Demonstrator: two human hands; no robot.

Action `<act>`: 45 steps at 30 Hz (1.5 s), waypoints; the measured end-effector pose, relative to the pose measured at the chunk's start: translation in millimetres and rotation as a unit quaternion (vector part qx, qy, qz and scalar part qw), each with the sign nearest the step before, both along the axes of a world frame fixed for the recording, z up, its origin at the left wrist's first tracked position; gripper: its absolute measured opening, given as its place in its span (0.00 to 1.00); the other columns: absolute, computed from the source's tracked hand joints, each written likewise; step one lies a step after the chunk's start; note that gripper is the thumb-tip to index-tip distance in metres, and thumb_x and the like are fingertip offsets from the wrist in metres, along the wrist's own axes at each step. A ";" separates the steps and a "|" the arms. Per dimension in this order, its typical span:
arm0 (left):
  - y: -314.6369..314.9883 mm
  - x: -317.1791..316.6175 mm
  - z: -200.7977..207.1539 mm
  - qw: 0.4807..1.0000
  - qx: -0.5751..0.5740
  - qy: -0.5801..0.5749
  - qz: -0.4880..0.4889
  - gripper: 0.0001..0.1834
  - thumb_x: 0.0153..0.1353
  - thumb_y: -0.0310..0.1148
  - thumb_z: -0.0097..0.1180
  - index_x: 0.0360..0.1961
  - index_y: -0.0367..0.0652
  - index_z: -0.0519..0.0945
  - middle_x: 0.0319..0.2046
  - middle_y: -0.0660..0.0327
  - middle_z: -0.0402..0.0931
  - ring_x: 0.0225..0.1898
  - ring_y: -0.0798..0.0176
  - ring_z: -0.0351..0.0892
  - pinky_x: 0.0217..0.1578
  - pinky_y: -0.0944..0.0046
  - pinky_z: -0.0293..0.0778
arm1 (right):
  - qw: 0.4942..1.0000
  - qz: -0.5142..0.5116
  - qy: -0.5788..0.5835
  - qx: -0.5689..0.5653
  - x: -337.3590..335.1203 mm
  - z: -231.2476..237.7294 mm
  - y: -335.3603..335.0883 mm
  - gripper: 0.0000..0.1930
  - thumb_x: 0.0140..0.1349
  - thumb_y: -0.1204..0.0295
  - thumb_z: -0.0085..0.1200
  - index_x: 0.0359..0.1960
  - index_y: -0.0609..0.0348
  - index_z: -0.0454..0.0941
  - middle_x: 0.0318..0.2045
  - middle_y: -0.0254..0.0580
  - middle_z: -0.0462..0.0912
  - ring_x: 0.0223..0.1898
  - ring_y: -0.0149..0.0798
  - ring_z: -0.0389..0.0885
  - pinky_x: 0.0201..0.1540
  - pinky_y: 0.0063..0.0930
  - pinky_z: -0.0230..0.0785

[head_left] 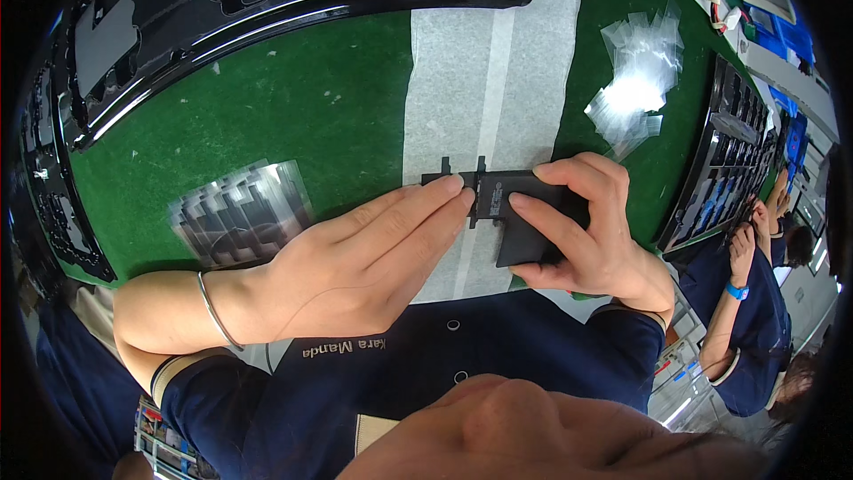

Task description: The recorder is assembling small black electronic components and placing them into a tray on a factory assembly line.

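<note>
A green work surface (355, 80) carried a pale strip (449, 80) running near to far. A glossy black moulded panel (267, 16) lay at far left; a pile of clear film pieces (635, 84) sat far right. A second black panel (716, 156) lay at right, near a co-worker (755, 338) wearing a blue wristband (737, 291).

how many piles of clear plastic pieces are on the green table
2: the left pile, beside the left hand, and the right pile, beyond the right hand.
</note>
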State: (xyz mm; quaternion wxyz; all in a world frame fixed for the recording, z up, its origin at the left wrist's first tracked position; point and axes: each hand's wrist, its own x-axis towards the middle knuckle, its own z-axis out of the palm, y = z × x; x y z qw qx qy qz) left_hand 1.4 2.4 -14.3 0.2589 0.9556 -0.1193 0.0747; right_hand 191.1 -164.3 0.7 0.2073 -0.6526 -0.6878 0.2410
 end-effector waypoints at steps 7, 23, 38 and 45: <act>-1.3 -1.3 -0.7 1.000 -0.019 0.004 0.012 0.16 0.39 0.25 0.52 0.33 0.30 0.78 0.42 0.49 0.74 0.48 0.51 0.72 0.44 0.63 0.75 | 1.000 0.009 -0.002 -0.001 0.8 0.4 1.0 0.29 0.32 0.62 0.61 0.43 0.58 0.76 0.44 0.48 0.68 0.44 0.47 0.65 0.44 0.37 0.59; -0.4 0.0 -0.7 1.000 -0.009 0.000 -0.005 0.17 0.38 0.24 0.52 0.33 0.29 0.78 0.42 0.48 0.73 0.47 0.51 0.72 0.45 0.63 0.75 | 1.000 0.012 -0.003 -0.009 1.5 1.8 0.6 0.30 0.32 0.61 0.61 0.43 0.57 0.77 0.44 0.47 0.67 0.44 0.47 0.64 0.45 0.37 0.58; -3.9 -0.5 3.0 0.998 -0.056 -0.022 0.003 0.11 0.46 0.23 0.52 0.32 0.28 0.73 0.47 0.48 0.70 0.49 0.46 0.69 0.43 0.56 0.74 | 0.999 -0.018 -0.002 -0.051 -6.9 13.9 2.8 0.30 0.26 0.69 0.67 0.41 0.48 0.78 0.47 0.45 0.64 0.47 0.50 0.61 0.50 0.41 0.57; -17.7 -8.6 8.9 0.994 0.033 -0.101 0.022 0.14 0.44 0.27 0.52 0.36 0.37 0.72 0.46 0.49 0.69 0.48 0.48 0.69 0.44 0.54 0.70 | 0.999 -0.044 -0.020 -0.014 -15.8 17.9 1.1 0.37 0.29 0.75 0.67 0.48 0.53 0.67 0.47 0.45 0.62 0.47 0.48 0.63 0.49 0.35 0.60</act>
